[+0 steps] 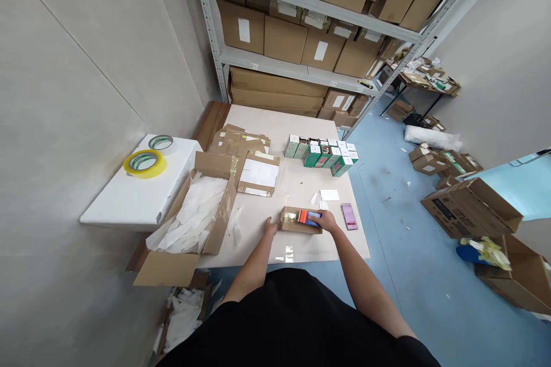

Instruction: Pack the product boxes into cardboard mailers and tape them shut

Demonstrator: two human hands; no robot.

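Note:
A small brown cardboard box [293, 223] lies near the front edge of the pale table [297, 183]. My left hand [271, 225] rests against the box's left end, fingers closed on it. My right hand [326, 221] grips a red and blue tape dispenser [309, 217] pressed on top of the box, where shiny clear tape shows. A pink packet [349, 216] lies just right of my right hand, and white slips [329, 195] lie behind the box.
An open carton of clear plastic bags [193, 215] stands at the table's left. Flattened cartons [247, 155] and several green and white boxes [322, 153] sit farther back. Tape rolls [145, 163] rest on a white side table. Shelves of cartons [301, 40] stand behind; loose boxes [469, 206] litter the blue floor.

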